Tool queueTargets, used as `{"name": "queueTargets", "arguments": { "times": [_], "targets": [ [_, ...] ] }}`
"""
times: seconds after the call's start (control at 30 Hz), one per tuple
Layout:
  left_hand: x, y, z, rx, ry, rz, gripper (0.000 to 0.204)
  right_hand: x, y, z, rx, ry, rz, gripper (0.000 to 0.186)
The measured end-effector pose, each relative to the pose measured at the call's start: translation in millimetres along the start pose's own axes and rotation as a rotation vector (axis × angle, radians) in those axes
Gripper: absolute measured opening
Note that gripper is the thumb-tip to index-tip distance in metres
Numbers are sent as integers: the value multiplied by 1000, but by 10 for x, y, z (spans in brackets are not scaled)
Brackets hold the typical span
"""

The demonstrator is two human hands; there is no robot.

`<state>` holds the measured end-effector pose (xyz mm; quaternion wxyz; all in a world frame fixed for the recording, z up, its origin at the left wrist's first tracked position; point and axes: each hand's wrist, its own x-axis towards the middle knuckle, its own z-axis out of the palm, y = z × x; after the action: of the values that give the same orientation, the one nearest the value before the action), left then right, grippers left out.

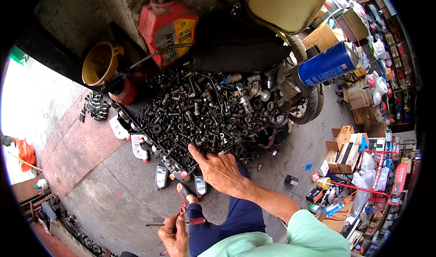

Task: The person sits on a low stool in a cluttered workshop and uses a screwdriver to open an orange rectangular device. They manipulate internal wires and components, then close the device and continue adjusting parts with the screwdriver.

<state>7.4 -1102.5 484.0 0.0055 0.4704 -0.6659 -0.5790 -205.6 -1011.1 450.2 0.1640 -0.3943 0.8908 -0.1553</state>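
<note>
A tray of dark, greasy bolts, nuts, washers and fittings (200, 114) fills the middle of the view. My right hand (218, 170) reaches over its near edge, index finger stretched out at or just above the hardware, other fingers partly bent; it holds nothing that I can see. Low in the view, left of my leg, my left hand (175, 234) grips red-handled tools (195, 221), with thin metal shafts sticking out and a small red ringed piece upright by the thumb.
Behind the tray are a red jug (161, 25), yellow funnel (95, 68), blue spray can (327, 64) and a wheel (309, 102). Bottles (161, 177) stand on the floor beside my foot. Boxes (343, 152) and crowded shelves line the right; an orange bag (27, 155) lies far left.
</note>
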Motion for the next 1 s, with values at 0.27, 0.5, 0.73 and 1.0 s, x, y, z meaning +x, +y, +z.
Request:
{"name": "queueTargets", "arguments": {
  "times": [0.27, 0.5, 0.73, 1.0],
  "targets": [
    [19, -30, -35, 20, 8, -22, 14, 160, 76, -116, 54, 120, 148, 61],
    [20, -27, -35, 5, 16, -21, 13, 202, -7, -52, 57, 59, 48, 60],
    [24, 36, -17, 30, 9, 6, 13, 174, -362, 207, 42, 130, -178, 51],
    [-2, -74, -67, 15, 2, -38, 14, 400, -353, 308, -10, 266, -140, 36]
  ]
}}
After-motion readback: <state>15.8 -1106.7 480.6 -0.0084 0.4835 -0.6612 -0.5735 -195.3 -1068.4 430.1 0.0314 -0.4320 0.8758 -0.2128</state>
